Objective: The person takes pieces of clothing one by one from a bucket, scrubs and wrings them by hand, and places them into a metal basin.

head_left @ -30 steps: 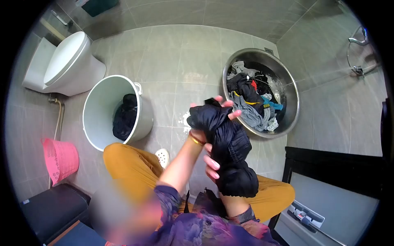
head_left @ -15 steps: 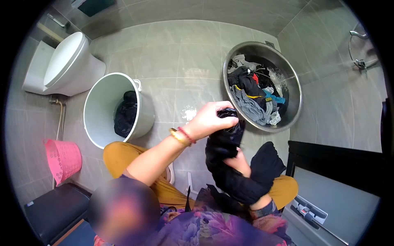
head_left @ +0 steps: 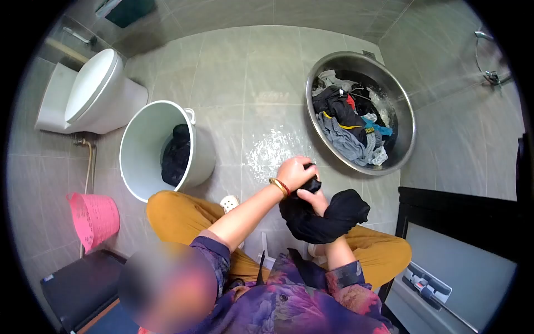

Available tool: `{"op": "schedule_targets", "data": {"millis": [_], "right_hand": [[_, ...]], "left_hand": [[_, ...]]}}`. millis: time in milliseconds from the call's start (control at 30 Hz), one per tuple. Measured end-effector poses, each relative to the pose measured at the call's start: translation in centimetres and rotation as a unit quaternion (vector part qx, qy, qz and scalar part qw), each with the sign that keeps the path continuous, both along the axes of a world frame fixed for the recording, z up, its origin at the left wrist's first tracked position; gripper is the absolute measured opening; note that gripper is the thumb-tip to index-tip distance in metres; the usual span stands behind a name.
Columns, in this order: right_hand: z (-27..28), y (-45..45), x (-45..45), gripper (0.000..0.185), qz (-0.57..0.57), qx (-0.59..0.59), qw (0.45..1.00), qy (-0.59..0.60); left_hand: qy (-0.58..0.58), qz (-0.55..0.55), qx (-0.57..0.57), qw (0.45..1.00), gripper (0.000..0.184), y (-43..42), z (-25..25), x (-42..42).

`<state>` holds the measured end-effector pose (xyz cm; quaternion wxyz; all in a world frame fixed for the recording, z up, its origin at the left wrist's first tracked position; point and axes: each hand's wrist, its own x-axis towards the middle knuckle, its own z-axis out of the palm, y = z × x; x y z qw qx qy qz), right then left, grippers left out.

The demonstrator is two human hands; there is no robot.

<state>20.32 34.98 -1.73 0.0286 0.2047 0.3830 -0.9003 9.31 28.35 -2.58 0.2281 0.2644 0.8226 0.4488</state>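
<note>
A wet black garment (head_left: 303,220) is bunched and twisted between my hands, above the floor in front of my knees. My left hand (head_left: 296,173), with bracelets at the wrist, is closed round its upper end. Just below, my right hand (head_left: 314,200) grips the same cloth, fingers partly hidden by it. The rest of the garment drapes over my right wrist and bulges out to the right. Its exact kind I cannot make out.
A steel basin (head_left: 410,111) of water and mixed clothes stands at the right. At the left is a white bucket (head_left: 203,156) with dark cloth inside. A pink basket (head_left: 94,220), a toilet (head_left: 92,92) and wet floor tiles (head_left: 270,147) are around.
Both hands have come closer together, and the garment is more tightly bunched. My left hand has moved slightly down. The wet patch on the floor has spread.
</note>
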Motion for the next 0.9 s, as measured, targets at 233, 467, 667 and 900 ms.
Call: {"op": "schedule_targets", "data": {"millis": [233,467,667,900], "right_hand": [[-1.6,1.7,0.5,0.067,0.087,0.413,0.906,0.033],[-1.1,1.7,-0.4,0.049,0.135,0.297,0.944,-0.054],[-3.5,0.6,1.3,0.041,0.009,0.119,0.99,-0.08],[-10.4,1.9,1.4,0.035,-0.085,0.06,0.983,-0.148]], "left_hand": [[-0.221,-0.128,0.146,0.956,0.035,0.1,0.0,1.0],[-0.01,-0.136,-0.171,0.976,0.073,0.3,0.7,1.8],[0.065,-0.127,-0.05,0.989,0.105,-0.5,2.2,9.2],[-0.123,0.061,-0.011,0.99,0.069,-1.2,-2.1,10.6]]}}
